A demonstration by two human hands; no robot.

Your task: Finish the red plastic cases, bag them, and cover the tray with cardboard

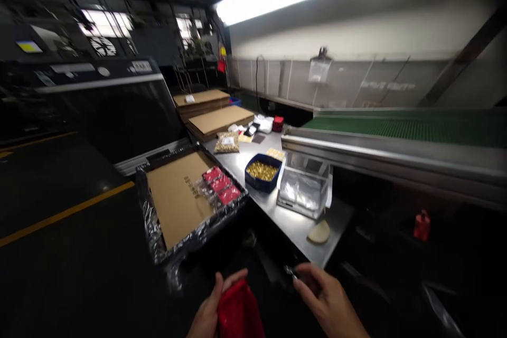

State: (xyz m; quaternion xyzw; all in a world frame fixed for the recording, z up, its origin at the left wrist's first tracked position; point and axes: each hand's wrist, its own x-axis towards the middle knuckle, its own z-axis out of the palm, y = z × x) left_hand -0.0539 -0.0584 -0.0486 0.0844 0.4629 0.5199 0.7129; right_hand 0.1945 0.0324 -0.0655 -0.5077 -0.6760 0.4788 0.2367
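Note:
At the bottom of the view my left hand (pixel 208 310) is closed on a red pouch-like piece (pixel 240 312), whose lower part runs out of the picture. To its right, my right hand (pixel 328 298) pinches a small shiny metal piece (pixel 289 271) between thumb and fingertips; blur hides its exact kind. Both hands are in front of the metal table (pixel 273 210), apart from each other. Nearest to them on the table lies a cream-coloured rounded piece (pixel 319 232). Beyond it stand a clear-sided box (pixel 304 190) of plastic bags and a blue bin (pixel 259 184) of small gold-coloured pieces (pixel 262 170).
Left of the table, a cardboard-lined tray (pixel 174 206) wrapped in black plastic holds bagged red items (pixel 221 186). Cardboard stacks (pixel 222 119) and a filled bag (pixel 227 142) are farther back. A green conveyor (pixel 380 125) runs along the right. A red object (pixel 422 225) is below it.

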